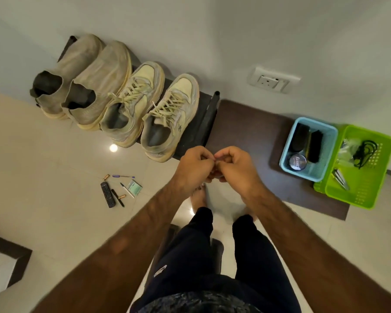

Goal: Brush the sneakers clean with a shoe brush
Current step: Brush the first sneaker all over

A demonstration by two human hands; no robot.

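Floor (54, 154) scene, preparatory step: sneakers (149, 109) sit untouched on low rack (203, 123). Left hand (193, 169) and right hand (234, 168) meet, fingers curled; contents indiscernible. Next: retrieve shoe brush (314, 146) from blue basket (287, 143).

Two dirty cream lace-up sneakers (154, 109) sit side by side on a low black rack, toes toward the wall, laces loosely tied, soles yellowed and uppers smudged grey. Just left of them stand two beige knit slip-on sneakers (81, 80) with dark collars, touching each other. Well to the right, a black bristled shoe brush (314, 145) lies inside a light-blue plastic basket.
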